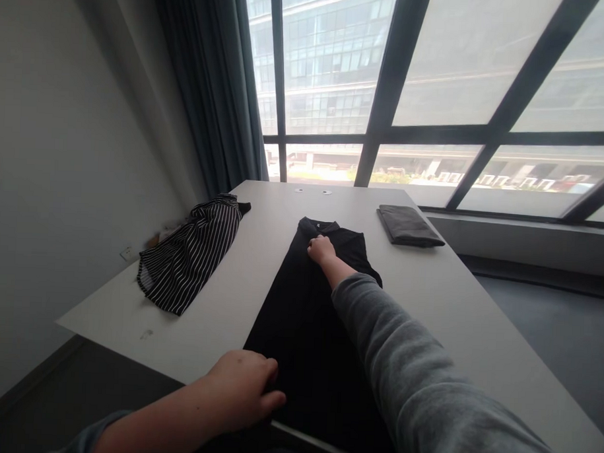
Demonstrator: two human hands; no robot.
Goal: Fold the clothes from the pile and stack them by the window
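Observation:
A black collared shirt (308,332) lies lengthwise on the white table, its collar toward the window and its lower part at the near edge. My right hand (322,249) reaches out to the chest just below the collar, its fingers closed on the fabric. At the lower left edge of the shirt is my left hand (247,386), with fingers curled onto the cloth and the thumb bent beside them. The left fingertips are partly hidden.
On the left of the white table (457,324) lies a crumpled black-and-white striped garment (194,256). A folded dark grey cloth (410,225) sits at the far right. Beyond are a large window (332,62) and a dark curtain (213,78); a wall stands left.

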